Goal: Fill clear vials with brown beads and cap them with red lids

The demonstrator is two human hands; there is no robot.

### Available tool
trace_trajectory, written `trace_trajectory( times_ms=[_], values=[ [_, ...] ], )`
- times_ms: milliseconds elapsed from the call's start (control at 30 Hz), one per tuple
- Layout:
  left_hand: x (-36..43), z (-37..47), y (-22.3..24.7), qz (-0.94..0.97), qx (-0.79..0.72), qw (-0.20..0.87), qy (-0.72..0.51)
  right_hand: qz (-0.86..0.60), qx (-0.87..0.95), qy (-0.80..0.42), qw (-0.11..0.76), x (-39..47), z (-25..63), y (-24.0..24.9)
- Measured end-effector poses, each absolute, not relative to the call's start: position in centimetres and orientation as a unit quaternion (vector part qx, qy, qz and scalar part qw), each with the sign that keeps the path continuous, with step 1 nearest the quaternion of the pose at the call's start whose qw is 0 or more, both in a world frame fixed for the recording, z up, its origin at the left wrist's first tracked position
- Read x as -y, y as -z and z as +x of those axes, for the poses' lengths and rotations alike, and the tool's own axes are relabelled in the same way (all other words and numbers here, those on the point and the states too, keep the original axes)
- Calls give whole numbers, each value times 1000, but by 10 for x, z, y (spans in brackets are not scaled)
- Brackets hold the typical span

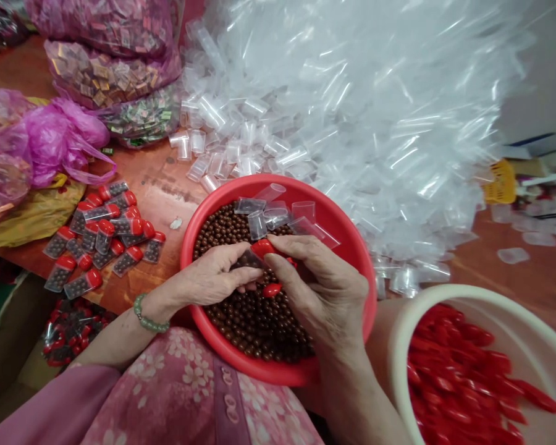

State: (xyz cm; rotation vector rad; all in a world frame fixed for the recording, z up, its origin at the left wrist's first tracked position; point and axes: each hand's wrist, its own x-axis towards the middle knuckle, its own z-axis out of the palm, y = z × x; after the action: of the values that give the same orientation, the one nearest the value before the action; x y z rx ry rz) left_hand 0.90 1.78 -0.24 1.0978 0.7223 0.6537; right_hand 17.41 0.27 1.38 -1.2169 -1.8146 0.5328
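Over a red basin [369, 290] of small brown balls [254, 337], both my hands meet on one small clear container [246, 262] with dark balls inside. My left hand [213, 272] grips its body between thumb and fingers. The thumb and forefinger of my right hand [322, 281] pinch a red cap [262, 248] at the container's end. Whether the cap is fully seated cannot be made out. Below my right fingers shows another red piece [272, 290]. Several clear empty containers [278, 216] lie on the balls at the basin's far side.
A huge heap of clear containers [352, 111] spreads behind the basin. Red caps [463, 377] fill part of a cream bucket [401, 346] at right. Capped, filled containers [104, 232] lie at left, near pink bags [65, 139]. More sit in a box [69, 330] below the table edge.
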Motion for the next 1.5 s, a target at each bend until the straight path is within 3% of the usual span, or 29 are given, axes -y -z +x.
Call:
trace_trajectory(
  times_ms=[233, 433, 600, 867, 1133, 1500],
  values=[
    [-16, 8, 8, 580, -379, 673, -259, -503, 725, -224, 413, -2, 177, -11],
    [-19, 7, 7, 622, -381, 644, -231, -497, 701, -312, 405, -5, 186, -3],
    [-21, 7, 10, 627, -379, 628, -261, -518, 698, -284, 405, 1, 184, 3],
    [-23, 7, 6, 565, -383, 701, -206, -515, 726, -156, 428, 3, 173, 7],
    [-24, 9, 13, 344, -305, 840, -288, -457, 834, -10, 309, 2, 169, 18],
    [-23, 8, 18, 259, -218, 885, -320, -416, 838, 122, 332, -8, 162, 16]
  ],
)
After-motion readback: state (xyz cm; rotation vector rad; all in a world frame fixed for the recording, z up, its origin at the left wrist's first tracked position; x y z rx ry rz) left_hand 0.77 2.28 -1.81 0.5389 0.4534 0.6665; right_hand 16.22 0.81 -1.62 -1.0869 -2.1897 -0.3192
